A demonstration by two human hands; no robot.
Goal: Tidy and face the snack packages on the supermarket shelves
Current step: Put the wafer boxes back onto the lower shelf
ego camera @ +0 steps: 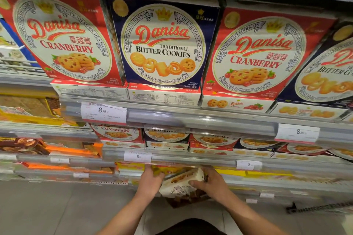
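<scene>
The cream wafer pack (181, 183) looks like a light, thin carton with crumbly stuff inside, so best held by its ends, not squeezed in the middle. It sits tilted at the lip of a low shelf (191, 165), between both hands: left hand (150, 180) cups its left end, right hand (212, 183) curls around its right end.

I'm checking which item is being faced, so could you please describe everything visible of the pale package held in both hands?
The pale package is a cream, box-like snack pack with dark lettering and brown biscuit pictures; the text is too blurred to read. It lies tilted at the front of a low shelf, below the yellow packs. The left hand holds its left end, and the right hand grips its right side, thumb on the front.
</scene>
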